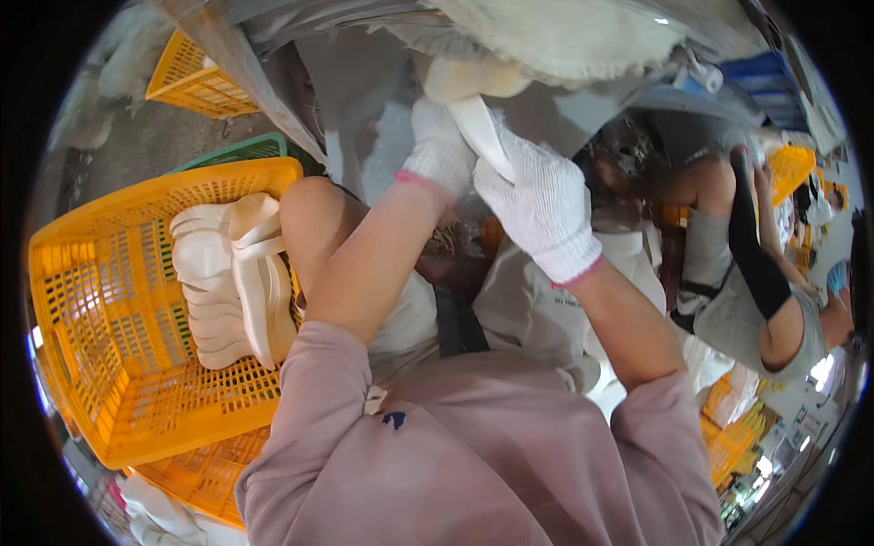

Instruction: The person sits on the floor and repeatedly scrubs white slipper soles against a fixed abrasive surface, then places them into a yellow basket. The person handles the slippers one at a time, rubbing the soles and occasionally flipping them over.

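Note:
Both my hands wear white knitted gloves with pink cuffs. Between them is a pale, curved shoe sole (480,136), its far end up by the shaggy cream edge of what looks like a cloth buffing wheel (583,36). My left hand (440,150) is closed at the sole's left side, its fingers partly hidden. My right hand (542,200) wraps the near end from the right, thumb lying along it. Whether the sole touches the wheel I cannot tell. To my left, several similar off-white soles (218,300) are stacked in a yellow plastic basket (100,300).
Grey sheeting (355,100) surrounds the work spot. Another yellow crate (196,77) stands at the far left, and a green basket rim (237,150) shows behind mine. At right sits a co-worker with a black sleeve (760,255), near more yellow crates (733,437).

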Available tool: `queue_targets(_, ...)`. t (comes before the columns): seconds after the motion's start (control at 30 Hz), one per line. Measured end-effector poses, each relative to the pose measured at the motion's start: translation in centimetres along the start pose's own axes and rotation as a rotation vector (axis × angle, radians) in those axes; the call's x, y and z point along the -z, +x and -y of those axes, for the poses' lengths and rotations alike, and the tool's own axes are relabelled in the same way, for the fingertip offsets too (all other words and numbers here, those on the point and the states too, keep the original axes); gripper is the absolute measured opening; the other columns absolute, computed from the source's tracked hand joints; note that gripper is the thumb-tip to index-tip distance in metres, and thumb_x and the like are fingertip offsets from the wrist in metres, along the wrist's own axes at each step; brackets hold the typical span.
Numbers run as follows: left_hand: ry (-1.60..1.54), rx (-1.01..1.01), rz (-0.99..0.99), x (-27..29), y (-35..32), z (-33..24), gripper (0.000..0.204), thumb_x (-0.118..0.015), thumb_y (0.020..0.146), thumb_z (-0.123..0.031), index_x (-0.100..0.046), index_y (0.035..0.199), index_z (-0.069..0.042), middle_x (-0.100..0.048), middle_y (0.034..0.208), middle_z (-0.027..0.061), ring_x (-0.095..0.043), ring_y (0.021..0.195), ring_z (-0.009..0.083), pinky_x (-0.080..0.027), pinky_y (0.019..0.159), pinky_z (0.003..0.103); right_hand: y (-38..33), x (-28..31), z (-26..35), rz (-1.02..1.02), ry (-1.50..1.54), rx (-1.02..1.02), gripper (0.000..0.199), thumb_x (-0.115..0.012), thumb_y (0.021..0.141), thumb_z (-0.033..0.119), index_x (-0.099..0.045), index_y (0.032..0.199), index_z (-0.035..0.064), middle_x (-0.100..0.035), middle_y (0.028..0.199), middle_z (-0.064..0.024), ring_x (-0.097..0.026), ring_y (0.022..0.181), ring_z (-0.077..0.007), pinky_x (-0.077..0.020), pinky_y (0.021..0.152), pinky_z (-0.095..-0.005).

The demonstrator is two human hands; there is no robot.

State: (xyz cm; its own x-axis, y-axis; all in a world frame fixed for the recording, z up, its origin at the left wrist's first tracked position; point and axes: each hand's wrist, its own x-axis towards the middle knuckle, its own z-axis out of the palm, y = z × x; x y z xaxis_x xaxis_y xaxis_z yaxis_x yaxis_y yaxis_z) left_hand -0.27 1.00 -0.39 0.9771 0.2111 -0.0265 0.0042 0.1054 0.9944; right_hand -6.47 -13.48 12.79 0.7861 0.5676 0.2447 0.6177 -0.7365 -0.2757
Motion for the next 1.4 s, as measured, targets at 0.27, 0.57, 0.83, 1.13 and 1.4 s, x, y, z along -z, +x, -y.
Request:
queue_targets(0.27,-1.300,0.181,0.445,-0.5,2.1,-1.1,0.043,-0.052,0.104,-0.035,-0.062,0.129,-0.001,-0.072,0.120,0.0194,-0.070,0.112,0.0347,-0.057,0.098,0.043,5.1,-0.2,0.7,-0.103,0.245,-0.212,0.031,-0.072,0.092,0.026,-0.074,0.118,0.0096,-0.075,0.100,-0.0179,-0.072,0.088,-0.0388,-0.0583,0.074,-0.0434)
queue_targets(0.57,-0.910,0.531,-0.002,-1.5,1.6,-2.6,0.071,-0.047,0.095,-0.075,-0.057,0.108,-0.006,-0.063,0.086,0.0174,-0.064,0.078,0.0331,-0.057,0.072,0.051,4.8,1.2,1.4,0.170,0.206,-0.049,0.047,-0.075,0.089,0.031,-0.068,0.126,0.0039,-0.074,0.105,-0.0183,-0.073,0.096,-0.0354,-0.0561,0.087,-0.0438)
queue_targets(0.83,-1.187,0.617,0.134,-2.2,-1.5,0.1,0.074,-0.045,0.099,-0.077,-0.060,0.122,-0.008,-0.064,0.099,0.0095,-0.066,0.092,0.0300,-0.057,0.084,0.051,-0.5,3.8,4.7,0.274,0.469,-0.435,0.062,-0.081,0.083,0.029,-0.062,0.137,0.0044,-0.072,0.118,-0.0175,-0.071,0.108,-0.0337,-0.0553,0.096,-0.0415)
queue_targets(1.13,-0.004,0.101,0.040,1.5,4.5,2.8,0.040,-0.047,0.105,-0.029,-0.062,0.124,0.002,-0.070,0.122,0.0206,-0.068,0.111,0.0352,-0.056,0.098,0.043,2.9,0.3,2.1,-0.077,0.088,-0.114,0.051,-0.085,0.079,0.032,-0.069,0.117,0.0027,-0.073,0.099,-0.0168,-0.073,0.084,-0.0363,-0.0593,0.074,-0.0431)
queue_targets(1.4,0.160,-0.225,-0.338,-0.4,-1.5,2.3,0.053,-0.061,0.099,-0.043,-0.059,0.131,-0.001,-0.068,0.121,0.0170,-0.067,0.114,0.0310,-0.055,0.100,0.038,5.5,-1.6,0.8,-0.190,-0.044,0.019,0.042,-0.087,0.080,0.035,-0.074,0.106,0.0047,-0.076,0.098,-0.0192,-0.075,0.090,-0.0365,-0.0596,0.080,-0.0430)
